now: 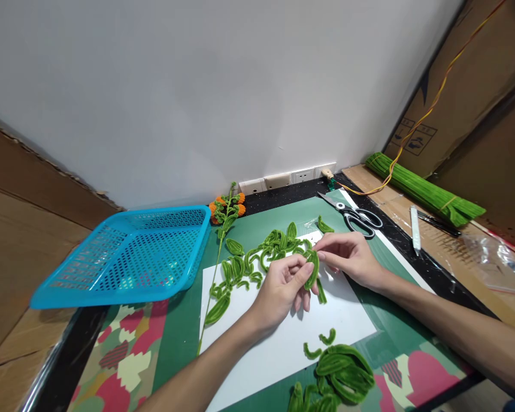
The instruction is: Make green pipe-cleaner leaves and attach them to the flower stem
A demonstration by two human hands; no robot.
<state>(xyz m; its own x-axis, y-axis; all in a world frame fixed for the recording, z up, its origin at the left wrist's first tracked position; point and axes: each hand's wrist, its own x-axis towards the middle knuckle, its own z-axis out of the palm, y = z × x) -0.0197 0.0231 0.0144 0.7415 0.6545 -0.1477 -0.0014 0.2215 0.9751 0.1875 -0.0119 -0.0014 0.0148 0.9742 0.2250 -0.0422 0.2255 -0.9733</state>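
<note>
A fuzzy green pipe-cleaner leaf (312,270) is pinched between thumb and fingers of my left hand (283,284), above a white sheet (274,349). My right hand (352,257) is closed in a pinch at the leaf's upper right edge; its fingertips partly hide what they grip. Just beyond my hands lies a cluster of green leaves and curled pieces (277,240). More finished-looking leaves (236,268) lie to the left. Nearer to me, a bundle of green leaves (345,372) sits beside two short curled pieces (312,350).
A blue perforated basket (124,294) stands at left. Near it lies a green stem with orange flowers (227,220). Scissors (356,217) rest behind my right hand. At far right are green pipe cleaners (424,189), a white tool (415,229) and a yellow-orange cord (433,106).
</note>
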